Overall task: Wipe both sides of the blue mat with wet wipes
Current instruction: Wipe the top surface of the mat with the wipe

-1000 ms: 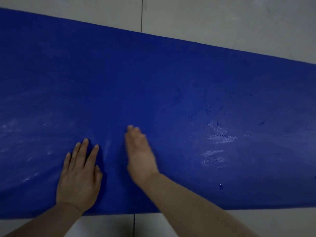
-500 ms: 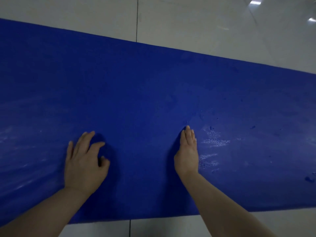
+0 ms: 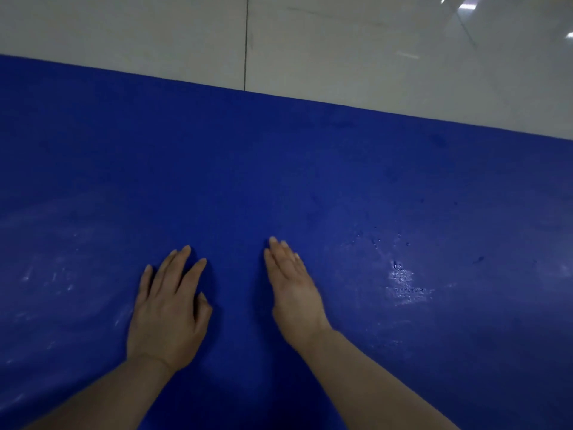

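The blue mat lies flat on the floor and fills most of the head view. Wet streaks shine on its left part and a wet patch glints at its right. My left hand rests palm down on the mat, fingers spread and straight. My right hand lies a little to the right of it, fingers straight and held together, its palm side on the mat. No wet wipe shows in either hand or anywhere on the mat.
Pale glossy floor tiles run beyond the mat's far edge, with a dark grout line and light reflections at the top right.
My right hand has slid back to the left, close to my left hand. The view has shifted forward, so the mat's near edge is out of sight.
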The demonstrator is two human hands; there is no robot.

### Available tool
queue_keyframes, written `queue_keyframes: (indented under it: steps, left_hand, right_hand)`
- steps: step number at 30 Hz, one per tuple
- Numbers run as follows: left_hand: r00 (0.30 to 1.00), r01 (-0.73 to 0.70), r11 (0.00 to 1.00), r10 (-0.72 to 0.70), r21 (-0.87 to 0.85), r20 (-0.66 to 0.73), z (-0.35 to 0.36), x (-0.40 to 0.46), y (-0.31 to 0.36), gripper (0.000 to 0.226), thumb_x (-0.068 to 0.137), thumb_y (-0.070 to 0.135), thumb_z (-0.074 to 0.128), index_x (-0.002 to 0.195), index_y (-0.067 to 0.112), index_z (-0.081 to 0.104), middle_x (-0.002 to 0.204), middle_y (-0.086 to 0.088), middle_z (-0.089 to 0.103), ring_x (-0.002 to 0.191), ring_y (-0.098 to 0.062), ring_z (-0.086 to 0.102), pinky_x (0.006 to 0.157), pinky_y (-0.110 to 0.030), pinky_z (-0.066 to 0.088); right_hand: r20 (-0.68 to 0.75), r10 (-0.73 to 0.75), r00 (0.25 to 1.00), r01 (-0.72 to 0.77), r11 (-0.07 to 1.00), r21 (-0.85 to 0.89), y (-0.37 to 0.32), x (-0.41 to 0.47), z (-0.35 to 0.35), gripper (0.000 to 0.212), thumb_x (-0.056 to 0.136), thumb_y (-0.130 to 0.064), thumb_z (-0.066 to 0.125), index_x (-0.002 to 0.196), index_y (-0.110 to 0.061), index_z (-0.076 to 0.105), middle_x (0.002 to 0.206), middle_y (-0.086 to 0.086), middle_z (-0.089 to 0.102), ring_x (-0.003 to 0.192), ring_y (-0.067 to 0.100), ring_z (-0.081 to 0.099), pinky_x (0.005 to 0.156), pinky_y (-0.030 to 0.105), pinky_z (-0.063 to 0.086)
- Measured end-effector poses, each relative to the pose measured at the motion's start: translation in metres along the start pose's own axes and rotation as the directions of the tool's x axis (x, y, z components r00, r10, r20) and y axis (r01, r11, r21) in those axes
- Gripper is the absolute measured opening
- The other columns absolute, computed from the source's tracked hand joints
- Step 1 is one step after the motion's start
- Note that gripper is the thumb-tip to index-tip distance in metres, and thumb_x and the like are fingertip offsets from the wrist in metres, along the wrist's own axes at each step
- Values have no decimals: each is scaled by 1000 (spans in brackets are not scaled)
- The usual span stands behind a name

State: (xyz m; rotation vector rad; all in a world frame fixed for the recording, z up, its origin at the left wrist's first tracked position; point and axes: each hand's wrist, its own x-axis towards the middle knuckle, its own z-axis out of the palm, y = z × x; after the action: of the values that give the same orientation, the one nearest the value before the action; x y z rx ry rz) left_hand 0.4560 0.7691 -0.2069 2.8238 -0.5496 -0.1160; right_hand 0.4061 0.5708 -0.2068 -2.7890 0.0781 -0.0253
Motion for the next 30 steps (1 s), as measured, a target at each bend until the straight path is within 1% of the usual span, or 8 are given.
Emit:
queue_keyframes:
  steps: [4, 7, 13, 16, 20, 23, 26, 30]
  left_hand:
    - [1000, -6, 1000, 6, -18, 10, -1, 2, 1, 56, 85, 29, 30, 130, 7, 55, 146, -14, 42, 137, -26, 32, 117, -41, 7]
    - [1000, -13, 999, 14, -33, 26, -1, 2, 1, 55, 85, 29, 30, 129, 6, 55, 146, -14, 42, 136, -28, 35, 117, -43, 10]
    - [998, -2, 998, 6, -65, 59, -5, 3, 0, 55, 85, 29, 32, 130, 7, 55, 147, -14, 41, 138, -28, 33, 120, -37, 4]
    - [998, 8, 998, -4, -64, 66, -5, 4, 1, 55, 85, 29, 32, 129, 7, 56, 146, -14, 42, 137, -29, 34, 120, -39, 6]
    - [998, 8, 998, -5, -54, 61, -3, 4, 3, 56, 84, 29, 32, 129, 6, 56, 144, -15, 43, 136, -30, 35, 117, -44, 12]
    - [998, 4, 998, 0, -67, 55, -4, 4, 2, 55, 84, 28, 32, 129, 7, 55, 144, -15, 43, 135, -30, 36, 118, -44, 12]
    - [999, 2, 997, 2, -77, 50, -5, 4, 3, 55, 84, 28, 33, 129, 7, 55, 144, -15, 43, 135, -29, 35, 117, -44, 12]
    - [998, -1, 998, 5, -66, 58, -4, 5, 2, 56, 84, 28, 32, 129, 6, 57, 144, -16, 44, 135, -30, 35, 116, -46, 14]
  right_hand:
    - [33, 214, 976, -203, 958, -204, 46, 8, -25, 68, 83, -10, 52, 144, 2, 23, 154, 4, 20, 141, 26, 26, 117, 34, 21]
    - [-99, 437, 894, -447, 885, -127, 66, 22, -34, 66, 84, 11, 44, 146, 3, 22, 157, 9, 14, 145, 25, 14, 118, 35, 15]
    - [-58, 0, 998, 1, 1000, 11, -8, 43, -1, 74, 73, 12, 60, 142, 0, 36, 150, 10, 33, 137, 25, 35, 114, 32, 19]
    - [-140, 180, 973, -201, 969, -147, 46, 40, -24, 63, 90, -5, 47, 148, -12, 23, 153, 2, 28, 140, 17, 29, 114, 22, 23]
    - [-158, 504, 849, -521, 847, -102, 76, 59, -40, 69, 85, 12, 37, 149, -2, 15, 159, 9, 6, 146, 22, 5, 119, 31, 9]
    - [-32, 238, 971, -240, 960, -145, 18, 76, -18, 69, 88, 4, 34, 148, 2, 0, 157, 17, -3, 146, 30, 3, 119, 36, 3]
    - [-77, 13, 997, -16, 999, -40, 10, 78, -9, 70, 70, 18, 51, 138, 6, 39, 146, 19, 38, 134, 33, 39, 112, 40, 30]
    - [-130, 413, 901, -419, 908, -20, 72, 82, -42, 66, 84, 7, 46, 146, -3, 26, 155, 12, 23, 143, 24, 20, 116, 32, 19]
